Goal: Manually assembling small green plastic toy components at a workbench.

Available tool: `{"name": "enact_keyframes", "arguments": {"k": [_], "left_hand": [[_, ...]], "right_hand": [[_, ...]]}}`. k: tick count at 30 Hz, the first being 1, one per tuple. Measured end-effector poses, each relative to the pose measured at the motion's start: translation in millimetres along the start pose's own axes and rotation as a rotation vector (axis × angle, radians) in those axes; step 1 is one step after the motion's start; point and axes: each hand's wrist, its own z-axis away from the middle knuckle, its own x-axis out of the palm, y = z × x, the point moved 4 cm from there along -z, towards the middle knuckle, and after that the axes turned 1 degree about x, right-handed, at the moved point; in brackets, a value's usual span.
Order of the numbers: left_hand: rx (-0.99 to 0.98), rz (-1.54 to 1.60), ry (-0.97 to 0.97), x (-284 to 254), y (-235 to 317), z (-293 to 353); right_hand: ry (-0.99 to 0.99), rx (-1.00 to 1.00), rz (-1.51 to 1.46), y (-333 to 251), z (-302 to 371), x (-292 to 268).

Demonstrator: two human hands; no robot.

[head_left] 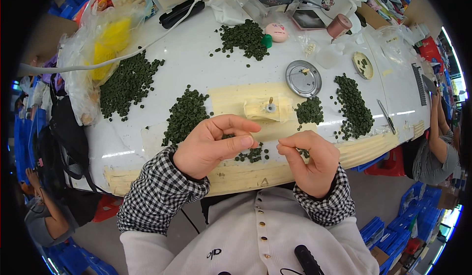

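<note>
My left hand (210, 144) hovers over the near middle of the white table (162, 71), thumb and forefinger stretched out with a gap between the tips. Opposite it, my right hand (312, 161) has its thumb and forefinger pinched together; anything between them is too small to make out. Just beyond both hands sits a tape-wrapped block (268, 109) with a small metal post and a round fitting on top. Small dark green pieces (250, 154) lie under and between my hands. Another small heap of green pieces (309, 110) lies right of the block.
More green heaps (187, 112) spread left, back and right. A round metal tin (303, 79) and a shallow dish (363, 66) hold a few pieces. A thin pointed tool (387, 116) lies at right. A white cable (123, 57) crosses the left. Other people sit at both sides.
</note>
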Motion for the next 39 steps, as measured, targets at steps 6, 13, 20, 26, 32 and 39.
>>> {"name": "enact_keyframes", "arguments": {"k": [6, 13, 20, 26, 32, 39], "left_hand": [[0.046, 0.173, -0.061, -2.4, -5.8, -2.5], [0.065, 0.154, -0.014, -0.2, -7.6, -1.2], [0.138, 0.075, 0.022, 5.5, -2.9, -1.0], [0.089, 0.188, -0.061, -0.1, -5.0, 0.6], [0.103, 0.103, -0.007, 0.3, -5.5, -0.1], [0.185, -0.012, 0.071, 1.2, -4.7, 0.4]], "right_hand": [[-0.039, 0.117, -0.240, 3.8, -3.8, 13.3], [-0.048, 0.033, -0.224, 5.5, -10.5, 15.0], [-0.011, 0.176, -0.365, 12.3, -7.3, 20.7], [0.011, 0.192, -0.361, 12.2, -7.2, 22.6], [0.030, 0.214, -0.367, 12.2, -6.7, 24.6], [0.015, 0.192, -0.341, 13.1, -4.5, 27.5]]}}
